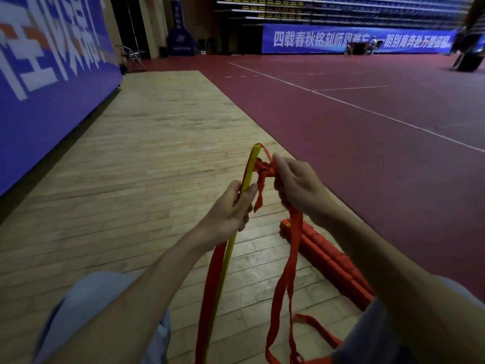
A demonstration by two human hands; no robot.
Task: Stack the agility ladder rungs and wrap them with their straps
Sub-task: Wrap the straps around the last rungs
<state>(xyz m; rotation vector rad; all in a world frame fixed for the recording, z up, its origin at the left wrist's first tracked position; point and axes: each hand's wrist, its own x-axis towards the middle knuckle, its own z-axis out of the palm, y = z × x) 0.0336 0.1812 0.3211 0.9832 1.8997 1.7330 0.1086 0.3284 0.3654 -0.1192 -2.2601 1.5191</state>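
Note:
My left hand grips a long yellow rung held nearly upright, with a red strap running beside it down to the floor. My right hand holds a knotted bunch of red strap near the rung's top. From that hand a loose red strap hangs down in loops to the floor. A bundle of rungs wrapped in red strap lies on the wooden floor under my right forearm.
I sit on a pale wooden floor strip beside a dark red court. A blue banner wall stands close on the left. A folding chair is far back. My knees fill the bottom corners.

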